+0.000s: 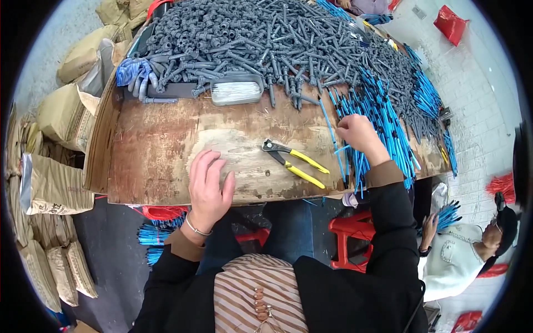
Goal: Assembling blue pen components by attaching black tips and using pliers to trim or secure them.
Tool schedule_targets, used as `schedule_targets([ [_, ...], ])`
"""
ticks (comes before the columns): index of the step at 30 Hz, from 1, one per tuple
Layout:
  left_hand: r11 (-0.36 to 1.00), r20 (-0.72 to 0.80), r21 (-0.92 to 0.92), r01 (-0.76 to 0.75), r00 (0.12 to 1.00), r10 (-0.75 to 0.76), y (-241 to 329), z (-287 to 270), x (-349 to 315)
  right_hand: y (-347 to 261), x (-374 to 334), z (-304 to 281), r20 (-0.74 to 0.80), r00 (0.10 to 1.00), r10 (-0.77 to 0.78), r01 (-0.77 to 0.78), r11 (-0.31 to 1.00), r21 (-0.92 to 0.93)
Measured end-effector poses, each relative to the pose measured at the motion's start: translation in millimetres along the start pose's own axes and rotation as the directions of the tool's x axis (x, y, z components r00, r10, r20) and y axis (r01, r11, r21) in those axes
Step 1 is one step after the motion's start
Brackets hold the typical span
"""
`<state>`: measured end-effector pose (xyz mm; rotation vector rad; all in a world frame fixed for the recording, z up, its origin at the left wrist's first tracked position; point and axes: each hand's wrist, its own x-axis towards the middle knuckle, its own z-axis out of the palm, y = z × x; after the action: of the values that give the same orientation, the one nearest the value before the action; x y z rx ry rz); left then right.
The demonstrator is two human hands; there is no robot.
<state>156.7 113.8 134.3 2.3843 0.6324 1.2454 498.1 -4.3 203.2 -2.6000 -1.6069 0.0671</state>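
My left hand (208, 183) hovers over the near edge of the wooden tabletop (150, 144), its fingers apart and nothing in them. At the right, my right hand (361, 134) is closed, fingertips curled together beside a thin blue rod (327, 119); what they hold, if anything, is hidden. Under and beyond that hand lies a heap of blue rods with black fittings (383, 116). Between my hands rests a pair of end-cutting pliers (297, 162) with yellow handles, slightly spread.
Grey plastic fittings (250, 39) pile across the far side. Before them stand a tray of thin white strips (237, 90) and a blue glove (133, 72). Sacks (61, 116) line the left. A red stool (352, 238) and a co-worker in white (452, 261) are right.
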Motion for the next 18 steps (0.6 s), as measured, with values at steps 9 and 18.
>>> schedule_targets([
  [9, 0.941, 0.396, -0.119, -0.315, 0.855, 0.336, 75, 55, 1, -11, -15, 16, -0.24, 0.968, 0.078, -0.099, 0.992, -0.075],
  [18, 0.958, 0.512, 0.041, -0.282, 0.83, 0.222, 95, 110, 8, 116, -77, -5, -0.508, 0.825, 0.249, -0.429, 0.86, -0.275],
])
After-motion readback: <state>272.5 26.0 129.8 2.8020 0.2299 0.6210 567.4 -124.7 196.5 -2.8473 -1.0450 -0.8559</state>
